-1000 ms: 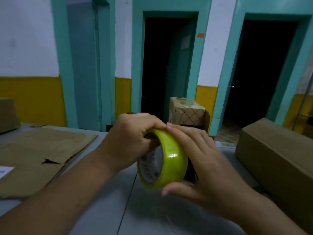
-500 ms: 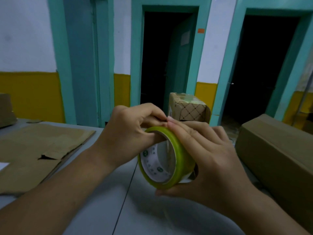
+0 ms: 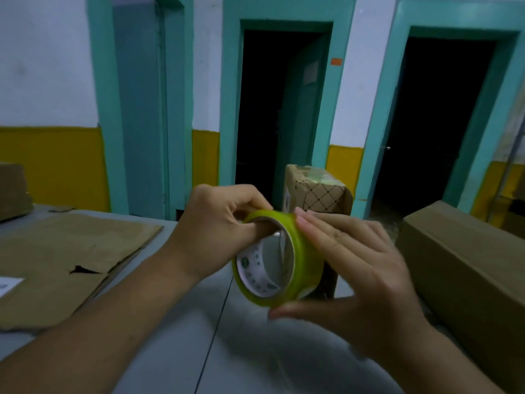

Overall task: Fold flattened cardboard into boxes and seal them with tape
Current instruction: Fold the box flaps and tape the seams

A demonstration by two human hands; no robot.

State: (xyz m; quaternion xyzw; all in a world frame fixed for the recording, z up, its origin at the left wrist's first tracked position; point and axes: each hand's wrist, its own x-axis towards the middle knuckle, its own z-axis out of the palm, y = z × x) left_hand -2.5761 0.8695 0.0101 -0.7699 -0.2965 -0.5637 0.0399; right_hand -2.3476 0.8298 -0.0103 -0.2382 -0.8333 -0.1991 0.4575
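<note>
I hold a yellow-green roll of tape (image 3: 304,265) up over the grey table (image 3: 181,336), in the middle of the head view. My left hand (image 3: 216,226) grips its upper left rim, with a finger hooked into the white core. My right hand (image 3: 355,268) cups the roll from the right, fingers laid along the outer band and thumb underneath. A sheet of flattened cardboard (image 3: 56,260) lies on the table at the left. A closed brown box (image 3: 468,274) stands at the right.
A small taped box with a diamond pattern (image 3: 315,191) stands behind the roll. Another cardboard box (image 3: 11,191) sits at the far left edge. Two dark open doorways with teal frames lie beyond the table. A white label (image 3: 7,284) lies on the flat cardboard.
The roll has turned in my hands, so its open white core now faces me more. Both hands have stayed on it and risen slightly.
</note>
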